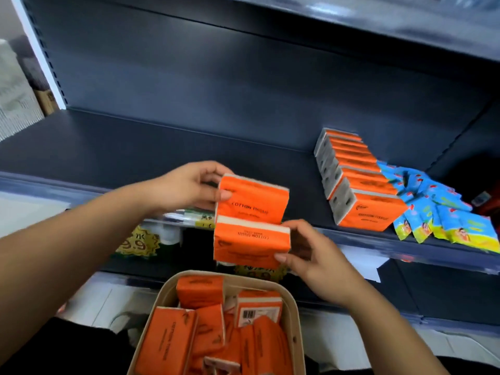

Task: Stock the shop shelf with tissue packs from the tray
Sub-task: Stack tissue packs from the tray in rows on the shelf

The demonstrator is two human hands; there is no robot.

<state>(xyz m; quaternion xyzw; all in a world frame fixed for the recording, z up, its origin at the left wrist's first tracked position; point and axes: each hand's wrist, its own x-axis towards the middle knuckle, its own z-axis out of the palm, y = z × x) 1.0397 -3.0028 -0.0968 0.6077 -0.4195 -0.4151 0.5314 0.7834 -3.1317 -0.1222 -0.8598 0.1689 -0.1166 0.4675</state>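
My left hand [190, 186] grips an orange tissue pack [253, 200] by its left end, in front of the dark shelf [162, 158]. Directly below it, my right hand [311, 255] holds a second orange tissue pack [251, 246] by its right end; the two packs touch. Under both hands sits a beige tray [290, 307] with several orange tissue packs [194, 334] lying loose in it. A row of orange tissue packs [357, 182] stands on the shelf at the right.
Blue and yellow sachets [443, 212] lie right of the stocked row, near the shelf's front edge. Yellow price tags [139, 243] hang under the shelf lip. Another shelf board [351, 25] runs overhead. A white upright [35, 50] bounds the shelf at the left.
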